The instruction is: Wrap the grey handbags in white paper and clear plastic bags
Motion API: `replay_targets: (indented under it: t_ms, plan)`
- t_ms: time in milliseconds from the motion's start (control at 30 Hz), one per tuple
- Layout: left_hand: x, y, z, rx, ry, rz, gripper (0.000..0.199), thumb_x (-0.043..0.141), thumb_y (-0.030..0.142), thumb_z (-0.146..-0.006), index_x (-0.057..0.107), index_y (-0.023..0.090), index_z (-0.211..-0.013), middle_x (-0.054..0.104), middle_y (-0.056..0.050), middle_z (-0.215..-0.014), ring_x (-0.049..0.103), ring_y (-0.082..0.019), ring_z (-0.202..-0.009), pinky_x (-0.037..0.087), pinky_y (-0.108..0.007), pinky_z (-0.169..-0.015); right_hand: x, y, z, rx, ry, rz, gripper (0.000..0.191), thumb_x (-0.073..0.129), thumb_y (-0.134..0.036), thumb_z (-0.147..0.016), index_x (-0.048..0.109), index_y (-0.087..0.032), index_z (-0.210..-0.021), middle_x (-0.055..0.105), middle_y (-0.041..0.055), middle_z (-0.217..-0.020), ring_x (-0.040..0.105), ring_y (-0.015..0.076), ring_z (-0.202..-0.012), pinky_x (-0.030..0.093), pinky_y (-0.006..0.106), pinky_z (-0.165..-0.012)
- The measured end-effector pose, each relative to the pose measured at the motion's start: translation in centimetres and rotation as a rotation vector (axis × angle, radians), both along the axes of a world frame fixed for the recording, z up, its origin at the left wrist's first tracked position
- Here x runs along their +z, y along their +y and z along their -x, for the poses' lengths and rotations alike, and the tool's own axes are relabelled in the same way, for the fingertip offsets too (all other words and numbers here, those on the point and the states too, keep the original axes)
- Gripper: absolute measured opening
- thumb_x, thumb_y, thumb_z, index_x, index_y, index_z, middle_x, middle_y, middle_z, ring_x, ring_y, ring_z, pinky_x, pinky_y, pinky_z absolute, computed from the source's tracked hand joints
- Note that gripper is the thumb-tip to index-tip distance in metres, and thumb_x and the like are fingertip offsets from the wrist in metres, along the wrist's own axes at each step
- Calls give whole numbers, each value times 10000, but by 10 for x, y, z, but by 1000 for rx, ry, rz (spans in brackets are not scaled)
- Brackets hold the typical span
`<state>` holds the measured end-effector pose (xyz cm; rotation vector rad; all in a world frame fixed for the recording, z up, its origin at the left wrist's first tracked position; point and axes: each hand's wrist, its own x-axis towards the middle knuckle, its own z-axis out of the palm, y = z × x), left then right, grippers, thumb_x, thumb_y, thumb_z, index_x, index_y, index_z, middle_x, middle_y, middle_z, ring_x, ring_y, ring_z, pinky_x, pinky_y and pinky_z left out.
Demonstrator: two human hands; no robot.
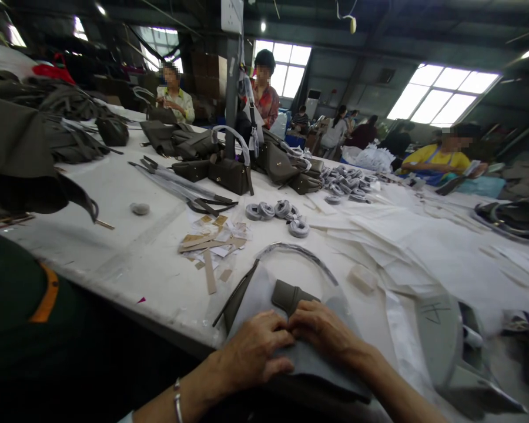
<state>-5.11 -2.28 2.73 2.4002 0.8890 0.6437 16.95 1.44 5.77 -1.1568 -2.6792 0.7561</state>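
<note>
A dark olive handbag [242,296] lies at the table's near edge, partly covered by a pale translucent wrapping sheet [258,291]. Its wrapped handle [297,249] arches up behind it. A short flap with a strap [286,295] shows above my fingers. My left hand [258,346] is closed against the front of the bag, fingers curled inward and thumb below. Beside it, my right hand [324,329] pinches at the lower edge of the flap. The fingertips of both hands meet there, and what exactly lies between them is hidden.
Cardboard and paper scraps [216,241] lie beyond the bag, near coiled wrapped straps [282,210]. More handbags [229,175] stand around a post. White sheets [392,247] spread rightward, beside a grey-green tape dispenser-like object [445,346]. Several people work across the table.
</note>
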Motion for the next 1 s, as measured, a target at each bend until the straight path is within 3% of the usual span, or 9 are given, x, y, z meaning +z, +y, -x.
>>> replay_targets:
  t_ms: [133, 267, 433, 567, 700, 867, 1000]
  plan:
    - [-8, 2, -1, -25, -6, -13, 397, 741, 393, -807, 649, 236, -1160, 656, -50, -1120, 600, -218, -1067, 426, -370, -1027, 1, 2, 1, 49, -15, 2, 163, 531, -205, -958, 692, -225, -942, 656, 18, -921, 612, 155, -868, 444, 282, -818]
    - [-7, 5, -2, -4, -23, 41, 369, 792, 392, -753, 689, 234, -1071, 664, -37, -1058, 612, -214, -1027, 480, -326, -944, -3, 1, -1, 84, 67, 31, 189, 490, -221, -982, 678, -214, -973, 637, 34, -999, 604, 153, -924, 462, 284, -866]
    - [-6, 0, 0, -7, -87, 35, 392, 786, 332, -766, 650, 236, -1121, 590, -59, -1242, 558, -223, -1148, 447, -341, -1010, -8, -7, -5, 52, 221, 94, 182, 541, -264, -968, 685, -230, -1075, 635, 48, -1106, 597, 157, -1048, 464, 282, -950]
    - [-13, -1, 2, -71, -94, -15, 416, 775, 360, -779, 624, 205, -1134, 627, -70, -1172, 570, -232, -1115, 410, -392, -1060, -7, -7, -3, 51, 292, 159, 146, 584, -285, -946, 715, -223, -962, 657, 35, -1004, 632, 148, -948, 503, 259, -864]
    - [-12, 1, 4, -163, -58, -55, 559, 761, 526, -747, 612, 202, -1177, 629, -94, -1168, 585, -254, -1094, 348, -469, -1112, -5, -1, -3, 81, 303, 202, 143, 585, -267, -940, 697, -206, -874, 636, 25, -941, 629, 133, -857, 509, 248, -801]
    - [-11, 0, 4, -171, 5, -104, 468, 732, 501, -788, 630, 218, -1146, 631, -85, -1135, 579, -251, -1099, 302, -483, -1143, -16, -9, 0, -6, 259, 116, 139, 518, -225, -958, 623, -192, -872, 600, 32, -941, 598, 147, -862, 500, 274, -812]
    - [-16, -1, -1, -141, 47, -134, 360, 669, 474, -853, 629, 221, -1106, 640, -62, -1135, 577, -229, -1090, 298, -480, -1142, -22, -22, 12, -188, 106, 14, 150, 451, -146, -925, 562, -201, -841, 574, 58, -912, 578, 183, -836, 504, 313, -780]
